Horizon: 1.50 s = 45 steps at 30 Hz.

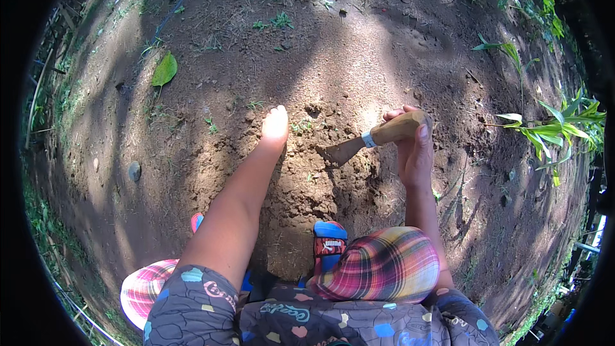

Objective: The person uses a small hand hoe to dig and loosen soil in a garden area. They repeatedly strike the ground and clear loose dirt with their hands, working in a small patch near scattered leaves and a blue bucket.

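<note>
My right hand is wrapped around the pale wooden handle of a broad-bladed knife. A light band circles the handle where the blade begins. Dull and brownish, the blade points left and down over loose, broken soil; whether its tip touches the dirt I cannot tell. My left hand reaches forward to the left of the blade, low over the crumbled earth. Strong sunlight washes out its fingers, so their pose is unclear. Small green weeds stand between the hand and the knife.
A slide sandal on a foot shows below the dug soil. Leafy plants grow at the right. A green leaf and a grey stone lie at the left. Farther off runs a thin blue line.
</note>
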Each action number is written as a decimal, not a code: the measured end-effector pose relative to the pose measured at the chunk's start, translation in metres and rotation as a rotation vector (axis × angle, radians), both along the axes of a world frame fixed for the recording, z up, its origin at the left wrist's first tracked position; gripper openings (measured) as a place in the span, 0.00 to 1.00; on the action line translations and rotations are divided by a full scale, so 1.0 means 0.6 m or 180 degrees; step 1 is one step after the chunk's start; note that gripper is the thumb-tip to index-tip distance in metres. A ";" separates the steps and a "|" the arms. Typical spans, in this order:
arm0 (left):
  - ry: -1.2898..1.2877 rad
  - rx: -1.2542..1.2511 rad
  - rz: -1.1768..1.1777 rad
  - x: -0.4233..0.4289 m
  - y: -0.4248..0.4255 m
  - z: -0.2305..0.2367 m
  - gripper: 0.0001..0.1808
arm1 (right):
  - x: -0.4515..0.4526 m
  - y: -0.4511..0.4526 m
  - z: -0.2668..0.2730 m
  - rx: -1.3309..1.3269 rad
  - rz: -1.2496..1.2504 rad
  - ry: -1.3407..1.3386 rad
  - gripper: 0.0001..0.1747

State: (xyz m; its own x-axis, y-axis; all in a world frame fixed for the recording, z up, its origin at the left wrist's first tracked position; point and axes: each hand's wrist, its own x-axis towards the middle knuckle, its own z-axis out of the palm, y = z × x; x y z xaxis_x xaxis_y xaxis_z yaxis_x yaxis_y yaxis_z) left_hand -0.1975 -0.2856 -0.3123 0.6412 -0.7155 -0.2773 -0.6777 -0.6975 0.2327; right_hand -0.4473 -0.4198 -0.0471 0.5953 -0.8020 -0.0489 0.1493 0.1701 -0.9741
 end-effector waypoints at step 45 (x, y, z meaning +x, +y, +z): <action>-0.0603 0.1251 0.1410 0.516 0.615 0.245 0.15 | 0.037 0.041 -0.003 0.0211 0.0553 -0.0402 0.12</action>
